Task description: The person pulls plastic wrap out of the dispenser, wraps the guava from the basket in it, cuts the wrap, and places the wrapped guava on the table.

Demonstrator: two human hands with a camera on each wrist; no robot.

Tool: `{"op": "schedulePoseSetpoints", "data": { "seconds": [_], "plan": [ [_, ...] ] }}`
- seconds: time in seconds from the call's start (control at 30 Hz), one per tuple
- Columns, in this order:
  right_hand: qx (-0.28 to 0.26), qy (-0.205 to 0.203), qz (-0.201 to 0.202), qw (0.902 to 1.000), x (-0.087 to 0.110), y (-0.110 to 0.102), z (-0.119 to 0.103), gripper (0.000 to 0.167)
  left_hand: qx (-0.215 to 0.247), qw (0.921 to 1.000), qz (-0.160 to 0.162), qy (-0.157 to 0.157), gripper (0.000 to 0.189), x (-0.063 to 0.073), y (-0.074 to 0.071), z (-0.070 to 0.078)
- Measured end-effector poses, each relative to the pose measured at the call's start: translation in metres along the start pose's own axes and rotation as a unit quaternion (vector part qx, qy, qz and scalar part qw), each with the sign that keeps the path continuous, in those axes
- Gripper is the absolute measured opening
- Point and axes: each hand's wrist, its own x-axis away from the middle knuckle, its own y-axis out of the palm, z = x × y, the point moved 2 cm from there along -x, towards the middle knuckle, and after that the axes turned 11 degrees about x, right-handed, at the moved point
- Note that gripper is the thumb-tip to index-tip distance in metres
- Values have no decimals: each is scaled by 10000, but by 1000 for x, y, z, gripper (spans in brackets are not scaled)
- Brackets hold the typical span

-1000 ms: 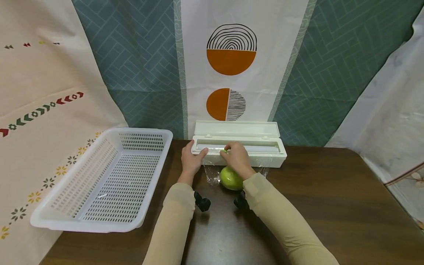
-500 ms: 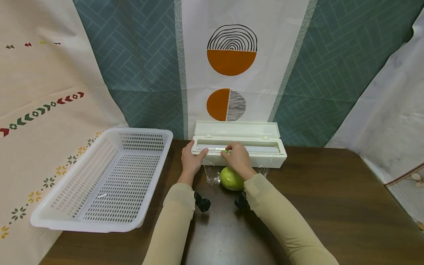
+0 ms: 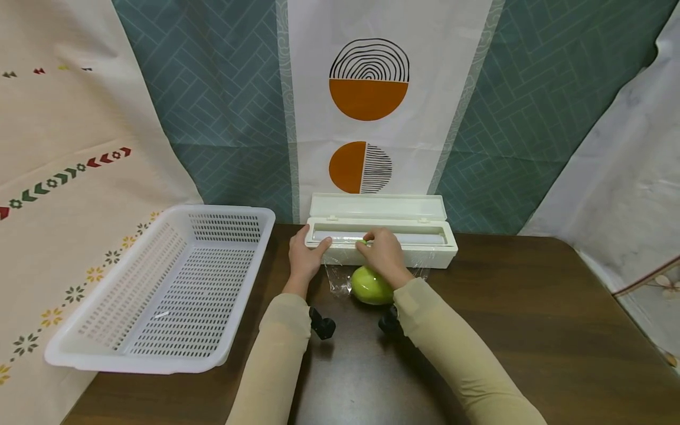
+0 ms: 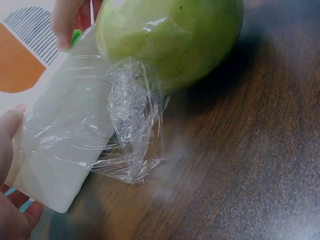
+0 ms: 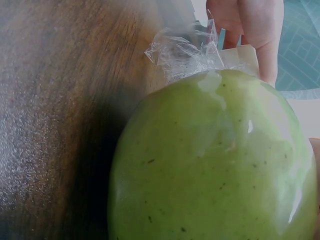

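Note:
A white cling film dispenser (image 3: 425, 257) stands at the back of the table, its lid (image 3: 379, 206) raised and the film roll (image 3: 419, 238) showing inside. My left hand (image 3: 304, 260) grips its left end, thumb on top and fingers behind. My right hand (image 3: 385, 257) pinches a small green slide cutter (image 4: 75, 37) on the dispenser's front top edge. Clear cling film (image 4: 131, 120) hangs over the front and is bunched at the table. It clings around a green, dark-specked, mango-like fruit (image 3: 370, 287), which sits on the table just below my right wrist.
A white perforated plastic basket (image 3: 231, 348) stands left of my arm, with a small white strip (image 3: 162, 314) in it. Black wrist cameras (image 3: 321, 324) stick out from both sleeves. Patterned cloths hang behind the brown wooden table (image 3: 531, 330) and at both sides.
My right hand and the green cutter have slid slightly right along the dispenser's edge. My left hand keeps its grip and the fruit stays put.

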Motion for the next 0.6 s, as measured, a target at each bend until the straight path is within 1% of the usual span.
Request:
{"op": "schedulePoseSetpoints", "data": {
  "seconds": [0.27, 0.6],
  "plan": [
    [35, -71, 49, 10000, 0, 0, 2, 31, 59, 10000, -14, -13, 71, 0, -1, 1],
    [-18, -43, 29, 10000, 1, -2, 2, 30, 129, 9999, 4, -17, 71, 2, -1, 3]
  ]
}}
